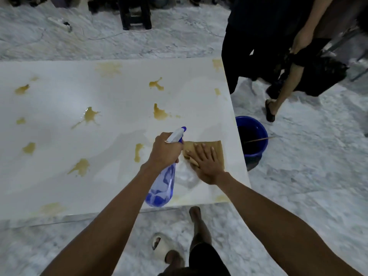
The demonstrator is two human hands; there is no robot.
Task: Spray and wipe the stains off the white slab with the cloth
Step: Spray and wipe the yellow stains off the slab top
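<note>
Tan cloth (207, 154) under the flat right hand (207, 166) near the slab (119, 96) right edge — left hand (165, 150) gripping the spray bottle (163, 184) — could smear stains (159, 112).

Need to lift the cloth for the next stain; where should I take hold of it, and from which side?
Probably take the cloth at its free far-right corner, coming in from the slab's right edge. It lies flat under the right hand, and the left hand with the spray bottle crowds its left side.

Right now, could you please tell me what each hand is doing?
Left hand: closed around the spray bottle.
Right hand: open, pressing flat on the cloth.
</note>
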